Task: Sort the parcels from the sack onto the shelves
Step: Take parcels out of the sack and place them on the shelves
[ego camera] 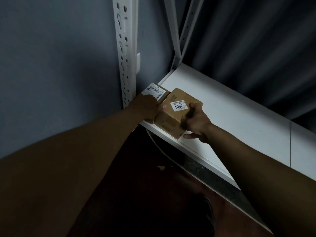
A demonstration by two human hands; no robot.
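- The white metal shelving unit, with its slotted upright post (pixel 125 53) standing against a grey wall, is carrying a flat white shelf board (pixel 222 106) that is running from the far left corner toward the lower right
- The brown cardboard parcel with the white "2001" sticker (pixel 177 110) is sitting on the front-left part of that board, its near corner slightly overhanging the front edge; it is lying just beside, and apparently touching, a second parcel
- That second, flatter brown cardboard parcel with a white barcode label (pixel 156 92) is resting in the left corner of the board, hard against the post
- The right hand (pixel 196 123) is gripping the right side of the "2001" parcel, fingers curled over its top edge and thumb lying low along the near face
- The left hand (pixel 145 108) is resting on the barcode-labelled parcel with its fingers at the gap between the two boxes; whether those fingers are curling round anything cannot be told, as they are hidden
- Step in hand, as judged: placement and squaring of the "2001" parcel beside its neighbour
- Next move is calling for a push inward until the overhanging corner is fully supported, followed by release; the sack is not in view
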